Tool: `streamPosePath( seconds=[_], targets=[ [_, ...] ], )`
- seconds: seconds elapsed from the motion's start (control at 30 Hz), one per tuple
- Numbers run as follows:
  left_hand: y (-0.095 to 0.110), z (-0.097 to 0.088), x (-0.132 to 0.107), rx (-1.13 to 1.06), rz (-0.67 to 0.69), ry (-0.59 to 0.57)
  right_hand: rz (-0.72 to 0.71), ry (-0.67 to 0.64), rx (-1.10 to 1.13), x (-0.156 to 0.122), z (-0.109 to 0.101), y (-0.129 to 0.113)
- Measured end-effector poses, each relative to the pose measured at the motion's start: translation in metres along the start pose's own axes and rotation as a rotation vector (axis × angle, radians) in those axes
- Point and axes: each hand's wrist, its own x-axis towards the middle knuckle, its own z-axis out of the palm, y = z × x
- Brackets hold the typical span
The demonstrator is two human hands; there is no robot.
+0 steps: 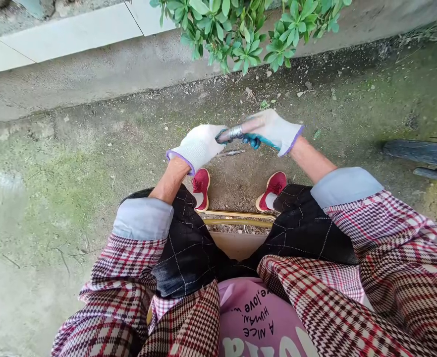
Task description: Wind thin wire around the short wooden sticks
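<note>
Both my hands wear white knitted gloves with purple cuffs, and blue coating shows on the fingers. Between them, above the ground, is a brownish, wooden-looking stick (224, 136) with silver wire (236, 132) wound round its middle. My left hand (201, 146) is closed round the stick's left end. On the other side of the wire, my right hand (272, 130) is closed on the stick, its blue fingertips curled beneath; motion blurs this hand and that end of the stick. Below the hands, a thin metallic object (231, 153) appears on the ground, its kind unclear.
A leafy green plant (246, 34) overhangs the low concrete wall (129, 72) ahead, which has white tiles (81, 29) on top. To the right stands a dark tyre (422, 152). Red shoes (201, 188) rest on mossy ground, with yellowish bars (237, 223) between the legs.
</note>
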Motion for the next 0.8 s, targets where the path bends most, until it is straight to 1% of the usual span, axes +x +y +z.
streamPosePath(
  seconds=[0.07,0.13,0.23,0.3,0.37,0.43,0.5,0.57,0.63,0.7,0.8],
  targets=[
    [-0.004,0.001,0.002,0.017,-0.055,0.038,-0.005,0.000,-0.053,-0.002,0.012,-0.001],
    [-0.008,0.002,0.003,0.053,-0.105,0.056,-0.043,-0.029,-0.154,-0.005,0.023,-0.004],
    [-0.012,0.004,0.003,0.140,-0.155,0.050,-0.064,-0.089,-0.185,-0.011,0.029,-0.010],
    [-0.013,0.006,0.001,0.209,-0.162,0.041,-0.059,-0.111,-0.139,-0.015,0.027,-0.014],
    [-0.012,0.008,-0.001,0.280,-0.139,0.012,-0.071,-0.119,-0.120,-0.018,0.019,-0.017],
    [-0.011,0.012,-0.002,0.347,-0.079,-0.066,-0.087,-0.098,-0.136,-0.019,0.008,-0.019],
    [-0.009,0.016,-0.002,0.379,-0.002,-0.155,-0.096,-0.032,-0.146,-0.017,-0.004,-0.019],
    [-0.005,0.018,-0.001,0.344,0.061,-0.182,-0.090,0.054,-0.134,-0.012,-0.012,-0.015],
    [0.000,0.016,0.001,0.243,0.085,-0.142,-0.069,0.114,-0.107,-0.006,-0.016,-0.010],
    [0.003,0.012,0.003,0.110,0.079,-0.072,-0.030,0.118,-0.078,0.000,-0.015,-0.006],
    [0.002,0.006,0.004,-0.069,0.032,0.030,0.025,0.078,-0.051,0.000,-0.004,-0.004]
  ],
)
